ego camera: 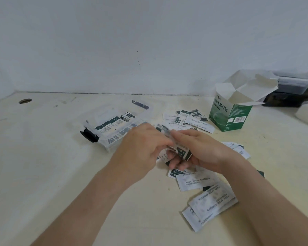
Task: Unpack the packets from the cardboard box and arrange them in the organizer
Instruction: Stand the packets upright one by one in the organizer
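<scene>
The left hand (142, 150) and right hand (203, 150) meet mid-table, fingers curled round a small stack of white-and-green paper packets (181, 152) just beside the clear plastic organizer (149, 107), with the open green cardboard box (229, 116) further right on a scuffed cream tabletop (43, 174) against a white wall (132, 41).

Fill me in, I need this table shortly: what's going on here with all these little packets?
A person is sorting bandage packets into a clear plastic organizer. The left hand and the right hand grip a small stack of packets between them, just above the table. The organizer already holds several packets. The green-and-white cardboard box stands open to the right, and many loose packets lie scattered on the table, so plenty remains to be done.
</scene>
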A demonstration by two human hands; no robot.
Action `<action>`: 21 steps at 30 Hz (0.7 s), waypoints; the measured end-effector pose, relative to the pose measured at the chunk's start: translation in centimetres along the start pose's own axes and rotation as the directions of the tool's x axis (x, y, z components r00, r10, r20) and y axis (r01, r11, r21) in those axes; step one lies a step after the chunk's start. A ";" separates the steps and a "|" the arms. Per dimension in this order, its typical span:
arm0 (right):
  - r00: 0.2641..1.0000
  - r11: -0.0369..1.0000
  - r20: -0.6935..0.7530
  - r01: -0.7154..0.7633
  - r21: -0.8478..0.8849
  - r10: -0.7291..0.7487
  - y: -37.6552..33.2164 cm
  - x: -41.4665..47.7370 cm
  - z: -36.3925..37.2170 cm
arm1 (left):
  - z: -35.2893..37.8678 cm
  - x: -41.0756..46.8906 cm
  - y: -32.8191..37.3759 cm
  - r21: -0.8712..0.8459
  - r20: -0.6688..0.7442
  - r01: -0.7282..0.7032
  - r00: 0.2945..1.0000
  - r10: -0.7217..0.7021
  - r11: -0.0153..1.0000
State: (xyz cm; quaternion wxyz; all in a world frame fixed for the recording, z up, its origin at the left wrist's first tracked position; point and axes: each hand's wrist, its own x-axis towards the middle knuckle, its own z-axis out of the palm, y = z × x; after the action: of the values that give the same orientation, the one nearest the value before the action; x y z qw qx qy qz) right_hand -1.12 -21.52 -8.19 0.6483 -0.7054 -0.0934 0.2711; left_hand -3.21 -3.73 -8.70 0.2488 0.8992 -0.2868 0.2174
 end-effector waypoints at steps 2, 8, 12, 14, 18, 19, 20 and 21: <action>0.995 0.990 0.099 -0.018 0.138 0.005 0.1 0.0 0.5 | 0.5 -0.1 -0.3 0.004 -0.070 -0.043 0.997 0.043 0.999; 0.978 0.896 0.206 -0.055 0.440 -0.042 0.6 0.6 1.7 | 0.6 0.0 0.8 -0.230 -0.270 0.220 0.921 -0.280 0.948; 0.988 0.927 0.143 -0.004 0.376 -0.054 0.6 0.7 1.7 | 0.5 0.1 1.2 -0.178 -0.156 0.285 0.937 -0.313 0.942; 0.990 0.943 0.130 0.000 0.332 -0.046 0.4 0.6 1.7 | 0.6 -0.1 1.6 -0.210 -0.076 0.260 0.957 -0.281 0.942; 0.980 0.976 0.200 -0.021 0.215 -0.022 0.2 0.2 1.6 | 0.7 -0.4 2.0 -0.275 0.028 0.184 0.983 -0.183 0.944; 0.977 0.980 0.212 -0.026 0.198 -0.017 0.1 0.1 1.6 | 0.6 -0.4 1.9 -0.298 0.035 0.175 0.984 -0.173 0.938; 0.978 0.985 0.206 -0.026 0.173 -0.011 0.0 0.0 1.4 | 0.4 -0.4 2.0 -0.315 0.038 0.167 0.986 -0.164 0.934; 0.982 0.990 0.187 -0.017 0.141 -0.010 -0.1 -0.1 1.2 | 0.4 -0.4 2.0 -0.331 0.040 0.170 0.985 -0.166 0.928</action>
State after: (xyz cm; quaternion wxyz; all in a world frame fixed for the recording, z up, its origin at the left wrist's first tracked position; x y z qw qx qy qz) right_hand -1.82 -20.50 -8.12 0.6848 -0.6289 -0.1328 0.3433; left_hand -4.63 -5.21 -8.58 0.4131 0.8667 -0.2428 0.1385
